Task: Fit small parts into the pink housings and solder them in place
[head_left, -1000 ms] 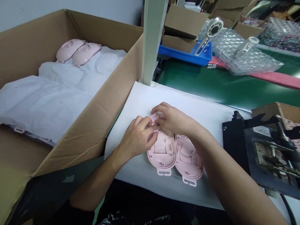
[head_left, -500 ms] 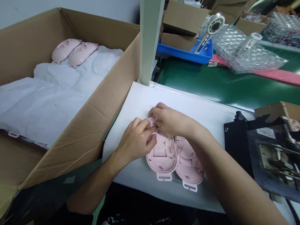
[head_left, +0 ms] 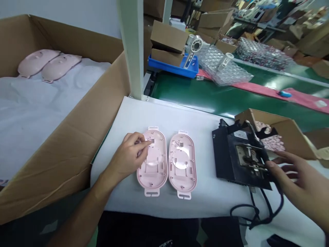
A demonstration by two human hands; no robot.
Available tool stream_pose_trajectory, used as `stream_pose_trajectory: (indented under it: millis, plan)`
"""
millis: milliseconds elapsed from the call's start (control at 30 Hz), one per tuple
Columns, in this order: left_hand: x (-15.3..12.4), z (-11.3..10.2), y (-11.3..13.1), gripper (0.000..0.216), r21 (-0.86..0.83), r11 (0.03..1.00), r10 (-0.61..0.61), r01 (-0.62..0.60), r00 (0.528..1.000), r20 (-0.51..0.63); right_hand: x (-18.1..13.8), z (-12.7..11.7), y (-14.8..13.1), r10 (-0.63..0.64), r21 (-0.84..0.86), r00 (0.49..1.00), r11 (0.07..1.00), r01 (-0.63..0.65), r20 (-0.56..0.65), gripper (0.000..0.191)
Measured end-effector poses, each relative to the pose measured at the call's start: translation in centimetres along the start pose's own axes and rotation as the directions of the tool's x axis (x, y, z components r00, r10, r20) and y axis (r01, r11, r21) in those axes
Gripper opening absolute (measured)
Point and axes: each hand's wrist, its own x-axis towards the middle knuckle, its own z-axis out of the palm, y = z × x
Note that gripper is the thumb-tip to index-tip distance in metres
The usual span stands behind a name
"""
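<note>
Two pale pink oval plastic shells lie side by side on the white sheet, open side up, with posts and slotted tabs: the left shell (head_left: 152, 176) and the right shell (head_left: 182, 180). Over the upper left of the left shell is my left hand (head_left: 130, 152), thumb and forefinger pinched; what is between the fingertips, if anything, is too small to make out. My right hand (head_left: 295, 178), fingers apart, is beside the black bench device (head_left: 228, 157), which has a metal mechanism and a dark handle. Whether the fingertips touch that handle I cannot tell.
A large carton (head_left: 84, 113) at left holds pink shells (head_left: 60, 67) on white wrapping. Behind the device stands a box of small pink parts (head_left: 273, 142). A post (head_left: 132, 51), a green belt (head_left: 174, 89) and a blue tray (head_left: 169, 68) are farther back. Black cables (head_left: 257, 216) hang in front.
My right hand has left the left shell and moved far right to the black device. My left hand stays at the left shell. The view has turned right, showing both shells more fully.
</note>
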Motion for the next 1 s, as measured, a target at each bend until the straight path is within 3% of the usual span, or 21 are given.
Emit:
stream_pose_trajectory:
  millis: [100,267,433,567,667,733,800,867,933,1000]
  plan:
    - [0.7,-0.2,0.2,0.025,0.018,0.997,-0.071,0.070,0.997,0.033,0.7,0.5,-0.1,0.114,-0.102,0.993,0.988,-0.112,0.018,0.041]
    - [2.5,-1.1,0.9,0.031,0.021,0.987,-0.162,0.161,0.971,0.178,3.1,-0.6,-1.2,0.053,-0.085,0.992,0.995,-0.043,0.118,0.036]
    - [2.9,0.0,0.7,0.038,0.091,0.980,-0.187,0.179,0.979,0.083,4.6,-1.1,-0.9,0.122,-0.156,0.961,0.984,-0.085,0.246,0.032]
    - [2.2,1.2,0.6,0.042,0.197,0.977,-0.091,0.084,0.996,0.026,4.9,-1.9,-1.1,0.039,-0.111,0.949,0.994,-0.004,0.314,0.022]
    - [1.6,1.4,1.6,0.040,0.253,0.967,0.014,-0.001,0.999,-0.048,3.4,-3.3,-2.3,-0.061,0.096,0.970,0.995,0.039,0.235,0.021]
    - [1.3,1.3,3.0,0.035,0.237,0.967,0.108,-0.094,0.993,-0.046,1.5,-3.8,-3.8,-0.139,0.427,0.989,0.899,0.101,0.058,0.023]
    - [1.1,1.2,4.6,0.031,0.169,0.963,0.203,-0.211,0.977,0.063,-0.5,-3.3,-5.8,-0.175,0.684,0.981,0.706,0.183,-0.081,0.031]
    - [1.3,1.2,6.2,0.029,0.094,0.949,0.274,-0.300,0.936,0.221,-2.1,-1.9,-8.0,-0.206,0.799,0.974,0.569,0.194,-0.090,0.045]
    - [1.7,1.4,7.1,0.029,0.057,0.938,0.303,-0.341,0.890,0.342,-2.8,0.4,-10.1,-0.252,0.849,0.967,0.503,0.161,-0.034,0.056]
    - [1.9,1.7,7.4,0.031,0.048,0.937,0.297,-0.346,0.860,0.415,-2.9,3.2,-11.8,-0.281,0.864,0.958,0.469,0.183,-0.050,0.052]
